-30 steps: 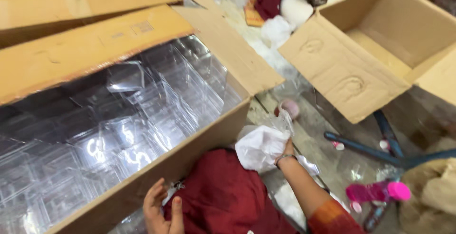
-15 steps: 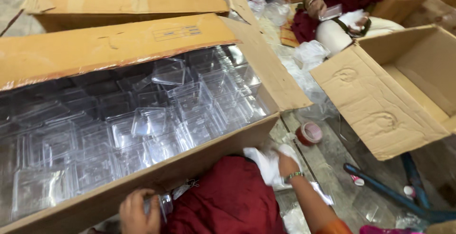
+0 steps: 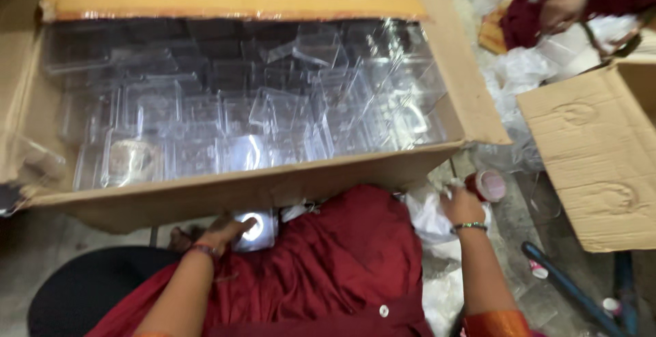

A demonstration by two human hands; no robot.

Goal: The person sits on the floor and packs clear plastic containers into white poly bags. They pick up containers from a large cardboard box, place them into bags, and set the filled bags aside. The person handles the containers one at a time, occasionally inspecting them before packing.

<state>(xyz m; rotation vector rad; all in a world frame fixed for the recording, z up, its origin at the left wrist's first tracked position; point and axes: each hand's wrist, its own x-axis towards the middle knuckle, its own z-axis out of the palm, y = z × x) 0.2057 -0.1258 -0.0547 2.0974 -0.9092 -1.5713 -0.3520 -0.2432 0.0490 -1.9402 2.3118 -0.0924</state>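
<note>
My left hand (image 3: 224,233) rests on my red-clad lap, holding a small clear plastic box (image 3: 254,232) just below the front wall of a big cardboard carton (image 3: 273,185). The carton is filled with several clear plastic boxes (image 3: 260,118) standing in rows. My right hand (image 3: 462,207), with a bangle on the wrist, grips crumpled white plastic wrapping (image 3: 427,214) beside my knee. A small red roll of tape (image 3: 486,185) lies on the floor right next to that hand.
A second, open cardboard carton (image 3: 594,152) stands at the right. Another person's hand (image 3: 562,9) works among clear bags (image 3: 526,63) at the top right. A blue bar (image 3: 567,289) and small caps lie on the floor at the lower right.
The view has swung left and down, so the big carton now fills the frame. My right hand has lowered the white wrapping towards the floor beside the red roll. My left hand has taken up a clear box.
</note>
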